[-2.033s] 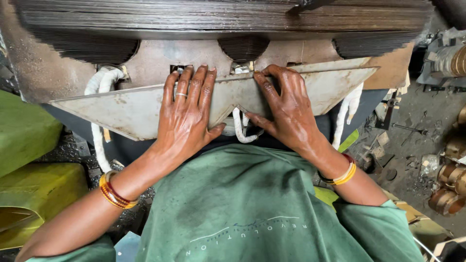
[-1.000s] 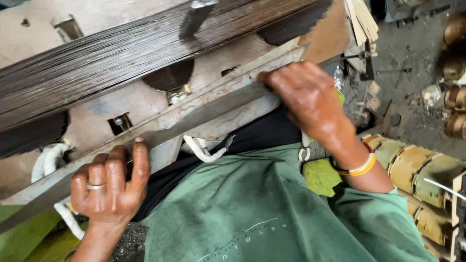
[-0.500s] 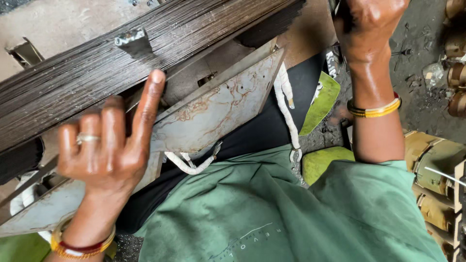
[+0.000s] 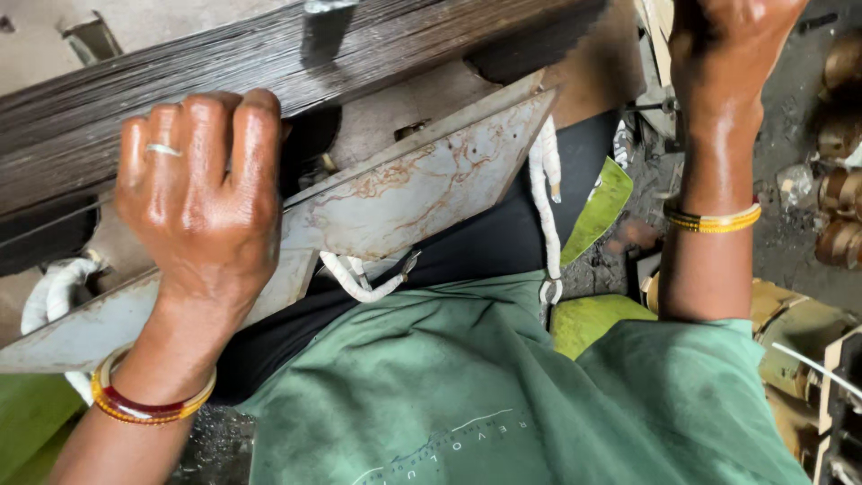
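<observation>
My left hand (image 4: 193,198), with a ring and bangles, curls its fingers over the edge of a thick dark stack of thin steel sheets (image 4: 404,45) that slants across the top. Below the stack a grey, rust-stained metal plate (image 4: 422,193) with a pointed end lies against my lap, and my left palm rests over it. My right hand (image 4: 727,45) is raised at the top right, apart from the stack; its fingers are cut off by the frame edge. White wrapped leads (image 4: 548,198) hang from behind the plate.
My green shirt (image 4: 494,395) fills the lower middle. A yellow-green sheet (image 4: 602,202) lies on the dirty floor by my right arm. Brown wound coils (image 4: 840,153) and cardboard-coloured parts (image 4: 790,332) crowd the right side.
My left hand has gone from spread fingers to a curled grip on the steel stack. My right hand stays raised at the top right.
</observation>
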The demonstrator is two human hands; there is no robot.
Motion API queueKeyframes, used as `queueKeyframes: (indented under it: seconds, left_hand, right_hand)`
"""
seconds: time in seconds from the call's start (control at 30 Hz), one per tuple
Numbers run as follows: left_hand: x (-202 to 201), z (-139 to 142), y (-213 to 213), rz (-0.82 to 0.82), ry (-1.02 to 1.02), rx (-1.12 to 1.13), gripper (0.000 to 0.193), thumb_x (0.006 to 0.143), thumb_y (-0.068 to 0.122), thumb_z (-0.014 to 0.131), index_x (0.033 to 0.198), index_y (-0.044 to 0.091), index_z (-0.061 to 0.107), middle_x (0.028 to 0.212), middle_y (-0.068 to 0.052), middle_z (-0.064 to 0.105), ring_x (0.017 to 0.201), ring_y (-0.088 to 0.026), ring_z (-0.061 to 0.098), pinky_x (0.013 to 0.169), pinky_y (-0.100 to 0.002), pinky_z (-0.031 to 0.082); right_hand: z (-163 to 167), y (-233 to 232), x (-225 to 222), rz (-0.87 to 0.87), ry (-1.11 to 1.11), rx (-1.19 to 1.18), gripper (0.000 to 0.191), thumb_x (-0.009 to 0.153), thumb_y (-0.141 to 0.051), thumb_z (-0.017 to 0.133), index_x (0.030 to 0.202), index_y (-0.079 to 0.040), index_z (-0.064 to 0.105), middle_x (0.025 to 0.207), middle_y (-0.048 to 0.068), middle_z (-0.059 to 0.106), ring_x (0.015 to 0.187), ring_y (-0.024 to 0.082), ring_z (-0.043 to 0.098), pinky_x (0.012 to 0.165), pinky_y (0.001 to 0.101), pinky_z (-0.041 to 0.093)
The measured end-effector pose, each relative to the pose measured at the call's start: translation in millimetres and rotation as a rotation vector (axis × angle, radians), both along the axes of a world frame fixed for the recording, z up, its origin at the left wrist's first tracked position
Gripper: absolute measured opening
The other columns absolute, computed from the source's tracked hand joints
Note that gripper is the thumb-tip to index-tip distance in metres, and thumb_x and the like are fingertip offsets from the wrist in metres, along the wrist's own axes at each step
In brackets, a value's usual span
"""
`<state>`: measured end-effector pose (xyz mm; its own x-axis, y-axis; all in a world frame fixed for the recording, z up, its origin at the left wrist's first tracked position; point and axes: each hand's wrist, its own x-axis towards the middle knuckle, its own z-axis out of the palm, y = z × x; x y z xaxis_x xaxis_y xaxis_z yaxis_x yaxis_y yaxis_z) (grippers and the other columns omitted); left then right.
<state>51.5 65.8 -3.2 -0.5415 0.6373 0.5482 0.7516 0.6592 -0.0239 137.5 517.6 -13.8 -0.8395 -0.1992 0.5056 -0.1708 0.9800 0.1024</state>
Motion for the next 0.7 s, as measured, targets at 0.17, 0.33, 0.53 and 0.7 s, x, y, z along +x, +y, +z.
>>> queueKeyframes:
  seconds: [0.17, 0.33, 0.53, 0.7]
  left_hand:
    - [-3, 4, -20, 0.03, -0.018, 0.01, 0.011, 0.091, 0.002, 0.063, 0.098, 0.003, 0.054, 0.095, -0.009, 0.049, 0.09, -0.022, 0.052, 0.079, -0.034, 0.043]
    - [-17, -12, -20, 0.021, -0.051, 0.076, 0.016, 0.086, 0.003, 0.067, 0.088, 0.005, 0.051, 0.086, -0.008, 0.046, 0.084, -0.022, 0.052, 0.076, -0.037, 0.043]
    - [-19, -12, -26, -0.011, -0.073, 0.047, 0.016, 0.087, 0.008, 0.07, 0.098, 0.006, 0.058, 0.099, -0.008, 0.054, 0.093, -0.023, 0.055, 0.079, -0.036, 0.045]
    - [-27, -1, -43, -0.016, -0.024, -0.122, 0.054, 0.089, 0.024, 0.07, 0.137, 0.005, 0.054, 0.137, -0.008, 0.056, 0.131, -0.022, 0.053, 0.106, -0.041, 0.043]
  right_hand:
    - [-10, -46, -21, 0.191, 0.027, -0.17, 0.027, 0.086, 0.014, 0.06, 0.109, 0.002, 0.068, 0.111, 0.017, 0.068, 0.111, 0.037, 0.066, 0.1, 0.0447, 0.048]
    - [-16, -57, -26, 0.176, -0.007, -0.248, 0.025, 0.096, 0.016, 0.058, 0.117, 0.007, 0.068, 0.131, 0.019, 0.074, 0.132, 0.038, 0.069, 0.12, 0.0468, 0.048]
    - [-5, -54, -27, 0.118, -0.146, -0.253, 0.029, 0.097, 0.003, 0.064, 0.126, 0.002, 0.071, 0.14, 0.017, 0.076, 0.139, 0.034, 0.068, 0.126, 0.0442, 0.047]
    - [12, -64, -32, 0.236, -0.244, -0.173, 0.073, 0.11, -0.052, 0.053, 0.153, 0.007, 0.044, 0.156, 0.032, 0.05, 0.149, 0.051, 0.044, 0.123, 0.0642, 0.021]
